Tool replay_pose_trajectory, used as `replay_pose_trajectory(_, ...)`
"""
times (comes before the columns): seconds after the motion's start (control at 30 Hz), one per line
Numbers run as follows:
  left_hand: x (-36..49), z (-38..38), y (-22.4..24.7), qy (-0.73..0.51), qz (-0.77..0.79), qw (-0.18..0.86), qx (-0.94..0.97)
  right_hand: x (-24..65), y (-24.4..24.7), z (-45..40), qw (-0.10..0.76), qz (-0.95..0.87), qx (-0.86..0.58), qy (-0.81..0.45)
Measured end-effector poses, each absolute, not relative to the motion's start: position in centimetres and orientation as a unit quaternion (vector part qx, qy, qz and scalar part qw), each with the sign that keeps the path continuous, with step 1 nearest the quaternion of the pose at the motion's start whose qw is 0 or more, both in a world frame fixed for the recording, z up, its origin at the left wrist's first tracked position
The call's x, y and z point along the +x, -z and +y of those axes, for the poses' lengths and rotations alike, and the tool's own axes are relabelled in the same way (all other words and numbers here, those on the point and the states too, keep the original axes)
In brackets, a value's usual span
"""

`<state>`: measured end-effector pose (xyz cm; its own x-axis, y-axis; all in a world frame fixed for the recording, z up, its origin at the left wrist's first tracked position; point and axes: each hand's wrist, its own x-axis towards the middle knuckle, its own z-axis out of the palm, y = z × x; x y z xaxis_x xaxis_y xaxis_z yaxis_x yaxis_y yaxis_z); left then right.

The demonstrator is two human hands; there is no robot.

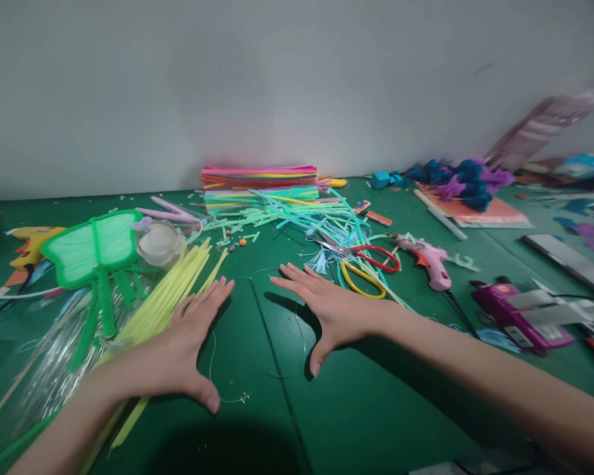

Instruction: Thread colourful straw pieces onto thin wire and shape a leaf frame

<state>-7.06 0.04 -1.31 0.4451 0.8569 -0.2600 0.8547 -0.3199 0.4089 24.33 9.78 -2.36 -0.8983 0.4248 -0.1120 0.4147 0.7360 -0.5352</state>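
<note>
My left hand (185, 346) is spread out over the green table (376, 415), partly above a bundle of yellow-green strips (165, 297), and holds nothing. Opposite it, my right hand (327, 307) also has its fingers apart with nothing in them, just below scissors with red and yellow handles (363, 290). Between the two hands a thin clear thread (304, 330) lies in a loose loop. Near my left thumb, a small clear bead cluster (244, 397) sits on the thread.
At the left are a green butterfly-shaped piece (99, 247), a yellow glue gun (32, 247) and a tape roll (159, 243). Coloured strips (260, 181) lie by the wall. A pink glue gun (434, 264), a magenta device (519, 316) and a phone (569, 264) are at the right.
</note>
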Motion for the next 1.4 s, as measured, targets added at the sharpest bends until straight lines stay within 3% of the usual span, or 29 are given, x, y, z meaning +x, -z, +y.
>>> replay_pose_trajectory(0.93,-6.9,-0.2,2.2,0.003,0.534,0.214,0.818,22.0,2.2,8.6,0.038,-0.926,-0.247,-0.283)
replay_pose_trajectory(1.4,-5.9,-0.7,3.0,-0.025,0.538,0.157,0.828,22.4,2.0,9.4,-0.016,-0.923,-0.241,-0.301)
